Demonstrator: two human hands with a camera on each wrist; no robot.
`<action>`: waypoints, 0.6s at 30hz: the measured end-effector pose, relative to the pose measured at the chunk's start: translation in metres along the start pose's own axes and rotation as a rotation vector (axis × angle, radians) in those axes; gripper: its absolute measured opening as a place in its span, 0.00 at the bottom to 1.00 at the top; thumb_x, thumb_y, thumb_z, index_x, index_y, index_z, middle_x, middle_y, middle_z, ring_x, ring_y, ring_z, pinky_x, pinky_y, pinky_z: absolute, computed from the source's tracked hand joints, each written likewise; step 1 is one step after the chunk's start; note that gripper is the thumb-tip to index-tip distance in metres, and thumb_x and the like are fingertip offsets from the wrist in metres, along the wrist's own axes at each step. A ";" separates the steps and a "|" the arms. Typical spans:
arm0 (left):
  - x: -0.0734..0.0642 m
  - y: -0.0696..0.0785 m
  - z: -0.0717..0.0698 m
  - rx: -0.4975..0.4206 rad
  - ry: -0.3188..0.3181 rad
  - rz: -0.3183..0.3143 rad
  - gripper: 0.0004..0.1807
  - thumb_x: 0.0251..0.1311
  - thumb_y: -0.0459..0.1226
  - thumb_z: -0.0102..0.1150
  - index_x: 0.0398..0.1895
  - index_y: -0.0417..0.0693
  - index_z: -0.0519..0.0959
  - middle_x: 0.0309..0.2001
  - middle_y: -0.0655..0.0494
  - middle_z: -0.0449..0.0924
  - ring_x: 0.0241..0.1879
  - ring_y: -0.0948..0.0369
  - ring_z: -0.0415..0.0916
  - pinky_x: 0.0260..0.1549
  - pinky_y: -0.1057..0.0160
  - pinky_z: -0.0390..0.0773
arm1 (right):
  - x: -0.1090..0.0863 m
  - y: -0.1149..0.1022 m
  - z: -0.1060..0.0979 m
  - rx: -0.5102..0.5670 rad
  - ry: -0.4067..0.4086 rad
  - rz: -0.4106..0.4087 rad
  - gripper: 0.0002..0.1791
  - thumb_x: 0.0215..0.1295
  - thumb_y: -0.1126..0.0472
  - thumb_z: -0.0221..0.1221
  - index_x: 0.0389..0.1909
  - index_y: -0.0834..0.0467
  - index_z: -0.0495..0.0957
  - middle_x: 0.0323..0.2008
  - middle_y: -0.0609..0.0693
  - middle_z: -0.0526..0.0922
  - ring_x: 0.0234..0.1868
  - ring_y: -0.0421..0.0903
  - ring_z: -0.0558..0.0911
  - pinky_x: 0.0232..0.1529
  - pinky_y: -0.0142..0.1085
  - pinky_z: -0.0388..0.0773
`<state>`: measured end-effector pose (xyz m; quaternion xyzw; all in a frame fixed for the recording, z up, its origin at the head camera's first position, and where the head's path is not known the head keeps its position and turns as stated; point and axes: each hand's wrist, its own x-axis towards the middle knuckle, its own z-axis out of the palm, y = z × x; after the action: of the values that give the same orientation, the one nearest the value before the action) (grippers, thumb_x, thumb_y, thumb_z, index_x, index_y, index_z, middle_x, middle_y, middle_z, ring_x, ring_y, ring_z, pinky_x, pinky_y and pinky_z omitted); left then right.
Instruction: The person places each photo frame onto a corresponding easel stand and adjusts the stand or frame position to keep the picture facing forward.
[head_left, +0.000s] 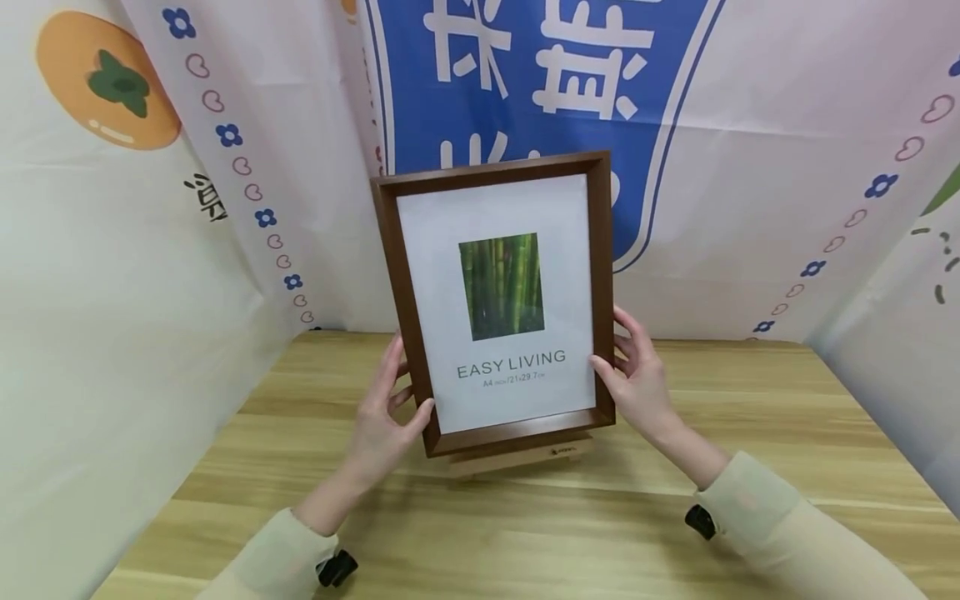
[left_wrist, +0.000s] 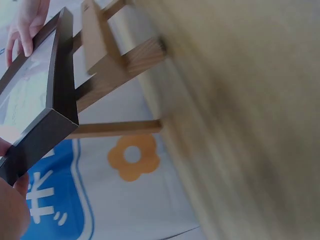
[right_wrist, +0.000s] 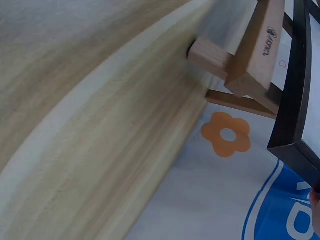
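Observation:
A brown picture frame (head_left: 502, 200) stands nearly upright, tilted slightly, with a bamboo picture and the words "EASY LIVING" facing me. My left hand (head_left: 384, 433) grips its lower left side, thumb on the front and fingers behind. On the lower right side, my right hand (head_left: 639, 387) holds it the same way. Behind and below is a wooden easel (head_left: 517, 458), mostly hidden by the frame in the head view. Both wrist views show the easel's ledge (left_wrist: 100, 40) a little below the frame's bottom edge (right_wrist: 295, 95). Whether the frame's back touches the easel, I cannot tell.
The easel's legs (left_wrist: 120, 128) stand on a wood-grain table (head_left: 675, 517). A printed cloth backdrop (head_left: 750, 167) with a blue panel rises behind the table, and white cloth sides (head_left: 112, 333) flank it.

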<state>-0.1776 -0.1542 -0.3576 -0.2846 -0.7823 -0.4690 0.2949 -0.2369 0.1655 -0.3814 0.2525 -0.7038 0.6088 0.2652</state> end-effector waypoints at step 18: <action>-0.009 -0.012 0.006 0.010 -0.016 -0.013 0.47 0.46 0.12 0.61 0.71 0.26 0.51 0.71 0.31 0.52 0.55 0.33 0.68 0.44 0.44 0.79 | -0.008 0.019 0.007 0.018 0.018 0.049 0.40 0.56 0.85 0.58 0.70 0.66 0.58 0.66 0.63 0.63 0.51 0.36 0.77 0.45 0.24 0.78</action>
<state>-0.1819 -0.1546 -0.3731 -0.2817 -0.7890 -0.4646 0.2867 -0.2440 0.1610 -0.4014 0.2319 -0.7020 0.6236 0.2541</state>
